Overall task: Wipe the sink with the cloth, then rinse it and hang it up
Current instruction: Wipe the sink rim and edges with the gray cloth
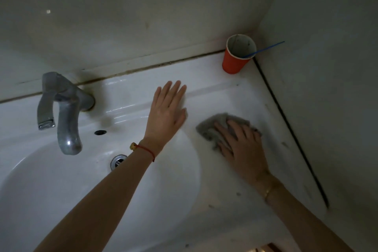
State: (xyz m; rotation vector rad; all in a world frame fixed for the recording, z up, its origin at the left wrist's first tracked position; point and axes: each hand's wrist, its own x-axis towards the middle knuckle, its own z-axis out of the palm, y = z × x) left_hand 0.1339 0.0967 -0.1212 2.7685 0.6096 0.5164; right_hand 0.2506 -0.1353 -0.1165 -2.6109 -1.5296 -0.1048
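Note:
A white ceramic sink [216,92] fills the lower view, with its bowl at the left and a flat ledge at the right. On that right ledge lies a crumpled grey cloth [210,129]. My right hand [243,147] presses flat on the cloth with fingers spread. My left hand [168,108] rests flat on the sink's back rim, fingers straight, just left of the cloth and holding nothing. A red string bracelet is on my left wrist.
A metal tap [65,112] with a lever handle stands at the back left above the bowl. The drain [118,160] and an overflow hole [100,132] are below it. A red paper cup [237,55] with a blue stick stands in the back right corner, against the walls.

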